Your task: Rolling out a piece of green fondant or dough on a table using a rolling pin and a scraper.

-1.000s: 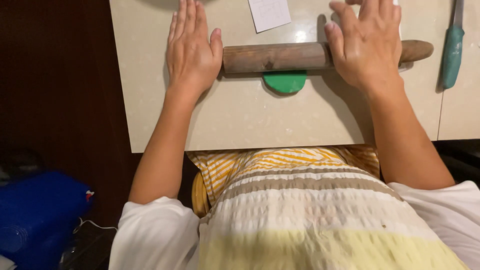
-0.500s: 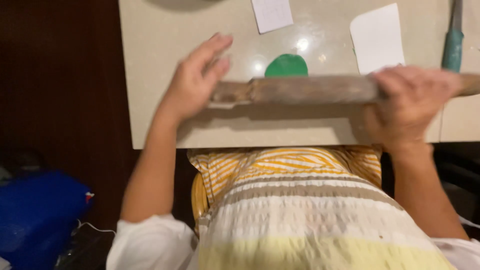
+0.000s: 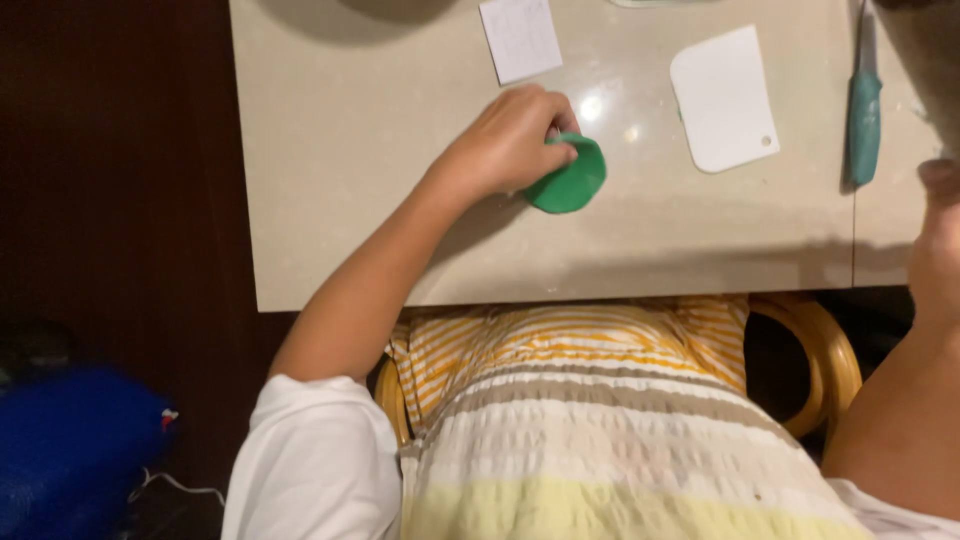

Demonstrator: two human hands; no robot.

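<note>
— Where is your left hand?

— My left hand (image 3: pixel 508 142) lies on the pale surface (image 3: pixel 340 200), with its grip closed on the near-left edge of a flat green disc of dough (image 3: pixel 570 180). My fingertips pinch the rim; the rest of the disc lies flat on the surface.

— And where does the disc sit?

— About mid-surface, a little way in from the near edge, in front of my body. A small white paper card (image 3: pixel 520 38) lies beyond my hand, near the far edge.

— What is to the right of it?

— A white plastic scraper (image 3: pixel 722 98) with a small hole in one corner, apart from the disc. Farther right lies a knife with a teal handle (image 3: pixel 864 110), pointing away from me.

— Your right hand?

— My right hand (image 3: pixel 938 250) shows only at the right edge of the view, near the knife handle and not touching it. Most of it is cut off, so I cannot tell whether its grip is open or closed.
</note>
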